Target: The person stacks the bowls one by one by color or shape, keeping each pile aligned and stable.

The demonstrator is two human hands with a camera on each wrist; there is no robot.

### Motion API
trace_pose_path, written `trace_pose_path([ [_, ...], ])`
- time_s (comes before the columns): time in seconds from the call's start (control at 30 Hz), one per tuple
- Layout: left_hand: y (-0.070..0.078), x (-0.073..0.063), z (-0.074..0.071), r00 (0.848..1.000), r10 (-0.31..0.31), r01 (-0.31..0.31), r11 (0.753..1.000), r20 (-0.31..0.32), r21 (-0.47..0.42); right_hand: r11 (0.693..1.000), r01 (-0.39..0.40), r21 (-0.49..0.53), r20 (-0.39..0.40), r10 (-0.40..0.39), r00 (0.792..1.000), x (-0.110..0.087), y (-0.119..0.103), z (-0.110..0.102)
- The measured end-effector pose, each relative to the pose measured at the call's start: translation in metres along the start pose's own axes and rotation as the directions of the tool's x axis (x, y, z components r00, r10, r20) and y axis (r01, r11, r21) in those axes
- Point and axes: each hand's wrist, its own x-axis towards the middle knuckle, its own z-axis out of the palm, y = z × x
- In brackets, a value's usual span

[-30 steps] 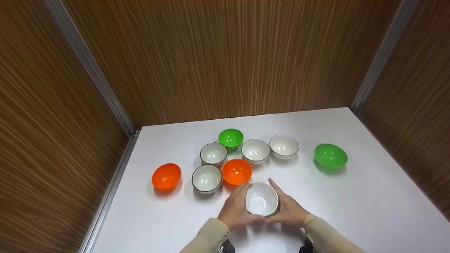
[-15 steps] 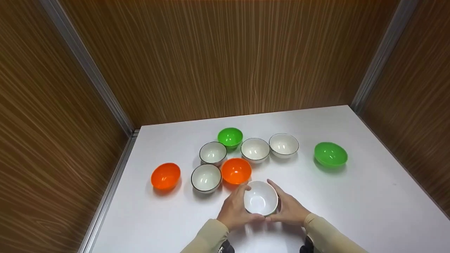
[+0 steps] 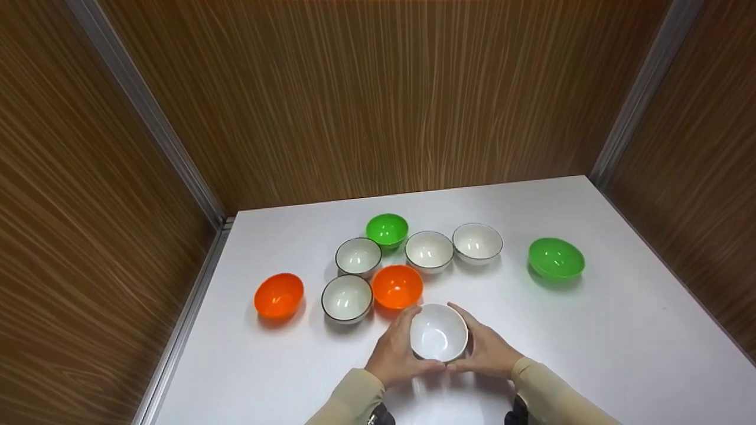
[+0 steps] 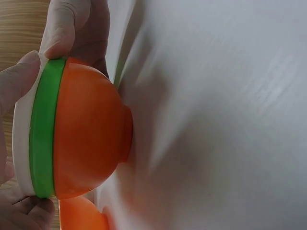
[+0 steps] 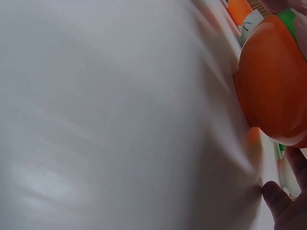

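My two hands hold a small stack of bowls at the near middle of the table. The left hand (image 3: 393, 353) curls round its left side, the right hand (image 3: 489, 353) round its right, with thumbs meeting at the near side. Uppermost is a white bowl (image 3: 439, 333), seen from above. In the left wrist view it nests in a green bowl (image 4: 44, 129), which in turn sits in an orange bowl (image 4: 88, 129). Only rim bands of the upper two show there. The orange bowl's foot is close over the white table (image 4: 230, 120).
Just beyond the stack stands another orange bowl (image 3: 397, 287), touching a cluster of several dark-rimmed white bowls (image 3: 347, 299) and a green bowl (image 3: 387, 231). A tilted orange bowl (image 3: 279, 296) lies at the left, a tilted green bowl (image 3: 556, 260) at the right. Wood-patterned panels (image 3: 378, 100) enclose the table.
A green strip that showed below the white bowl's near right edge is gone from the head view; the white bowl now looks more level. Both hands stay in nearly the same place.
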Motion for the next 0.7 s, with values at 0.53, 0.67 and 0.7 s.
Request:
trace_pose_path([
  [0.53,-0.016,-0.01,0.018,0.995,-0.078,0.066,0.98,-0.056,-0.19,0.997,0.051,0.051,-0.026,-0.049,0.998,-0.001,0.0,-0.001],
  [0.67,-0.013,-0.012,0.019,0.988,-0.151,0.139,0.961,-0.031,-0.237,0.999,0.041,0.023,-0.026,-0.04,0.999,-0.002,0.001,0.0],
  [0.7,-0.013,-0.013,0.019,0.986,-0.166,0.155,0.956,-0.025,-0.247,0.999,0.035,0.021,-0.024,-0.035,0.999,-0.002,0.002,0.0],
])
